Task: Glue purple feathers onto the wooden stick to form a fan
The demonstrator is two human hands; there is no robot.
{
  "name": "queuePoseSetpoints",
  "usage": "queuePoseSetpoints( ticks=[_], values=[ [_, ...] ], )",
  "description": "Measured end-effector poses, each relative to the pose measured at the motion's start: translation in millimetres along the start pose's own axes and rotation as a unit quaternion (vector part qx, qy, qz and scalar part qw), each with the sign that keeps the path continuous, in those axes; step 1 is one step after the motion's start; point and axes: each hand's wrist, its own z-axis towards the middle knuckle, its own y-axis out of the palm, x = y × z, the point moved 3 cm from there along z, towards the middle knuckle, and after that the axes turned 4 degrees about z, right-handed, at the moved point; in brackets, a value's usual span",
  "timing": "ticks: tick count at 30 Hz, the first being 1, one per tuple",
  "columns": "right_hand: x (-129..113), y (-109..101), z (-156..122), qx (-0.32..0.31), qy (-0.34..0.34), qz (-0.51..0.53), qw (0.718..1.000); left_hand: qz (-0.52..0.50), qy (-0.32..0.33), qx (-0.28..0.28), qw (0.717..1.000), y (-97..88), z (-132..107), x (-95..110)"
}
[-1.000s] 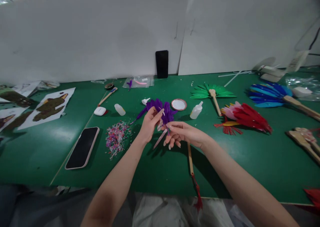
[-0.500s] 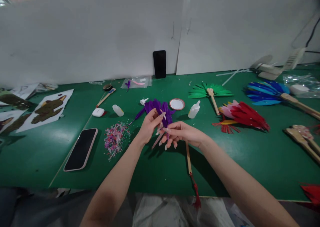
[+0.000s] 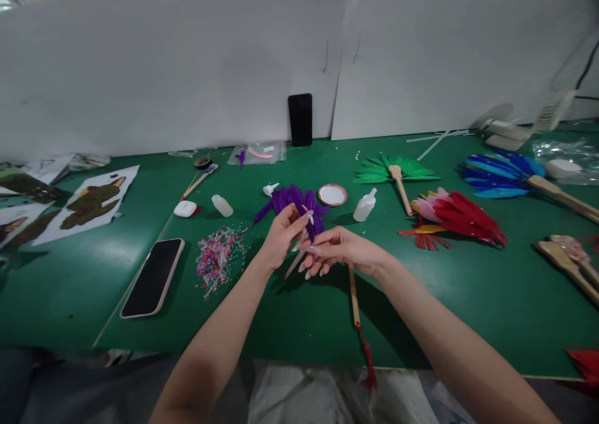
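Observation:
Over the green table (image 3: pixel 290 324), my left hand (image 3: pixel 279 238) and my right hand (image 3: pixel 337 252) meet at a bunch of purple feathers (image 3: pixel 299 202). The left hand's fingers are curled and pinch a feather's lower end. The right hand's fingers are closed on a thin pink stick (image 3: pixel 294 264) that slants down to the left beneath both hands. A wooden handle with a red tassel (image 3: pixel 356 312) lies on the table under my right wrist and runs toward the near edge.
Left of the hands lie a pile of coloured sequins (image 3: pixel 216 257), a phone (image 3: pixel 153 277), a white case (image 3: pixel 185 209) and a small bottle (image 3: pixel 221 205). Behind are a round lid (image 3: pixel 332 194) and a glue bottle (image 3: pixel 365 206). Green (image 3: pixel 395 169), red (image 3: pixel 458 217) and blue (image 3: pixel 501 173) feather fans lie right.
Both hands stay at the purple feathers. The right hand's fingers have shifted a little left and closed in toward the left hand; the camera view has moved slightly.

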Motion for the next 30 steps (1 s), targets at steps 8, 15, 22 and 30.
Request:
queuePoseSetpoints(
  ticks=[8, 15, 22, 30],
  values=[
    [-1.5, 0.0, -0.3, 0.006, 0.006, -0.002, 1.000, 0.016, 0.000, 0.013, 1.000, -3.3, 1.7, -1.6],
    [-2.1, 1.6, -1.1, 0.010, 0.017, -0.010, 1.000, 0.080, 0.023, 0.009, 0.997, -3.9, 2.0, 0.3],
    [-1.9, 2.7, -0.2, 0.022, 0.013, -0.008, 1.000, 0.087, 0.029, 0.000, 0.996, -1.4, 1.4, 1.7],
    [-1.3, 1.5, 0.3, 0.046, 0.016, 0.002, 0.999, 0.065, 0.018, 0.010, 0.998, -1.9, 1.7, 0.1]
  ],
)
